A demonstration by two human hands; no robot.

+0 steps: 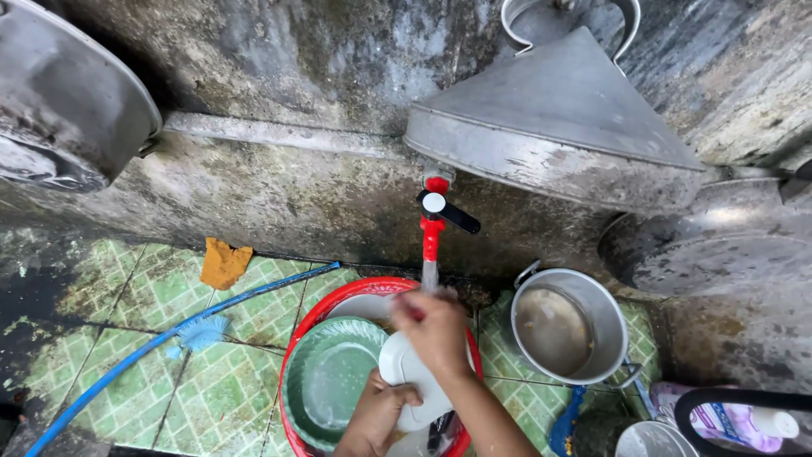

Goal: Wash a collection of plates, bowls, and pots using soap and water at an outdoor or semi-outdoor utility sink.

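Overhead, a large conical metal lid point(558, 127) hangs on the stained wall. Below it, a red basin point(298, 338) sits on the green tiled floor point(152, 372) near the wall edge, holding a green plate point(330, 381). White plate point(406, 372): smooth, wet, tilted over the basin under the red tap point(432, 228); lower edge hidden. Left hand point(376, 415) clasps its underside; right hand point(436, 330), blurred, presses its top, grip indistinct.
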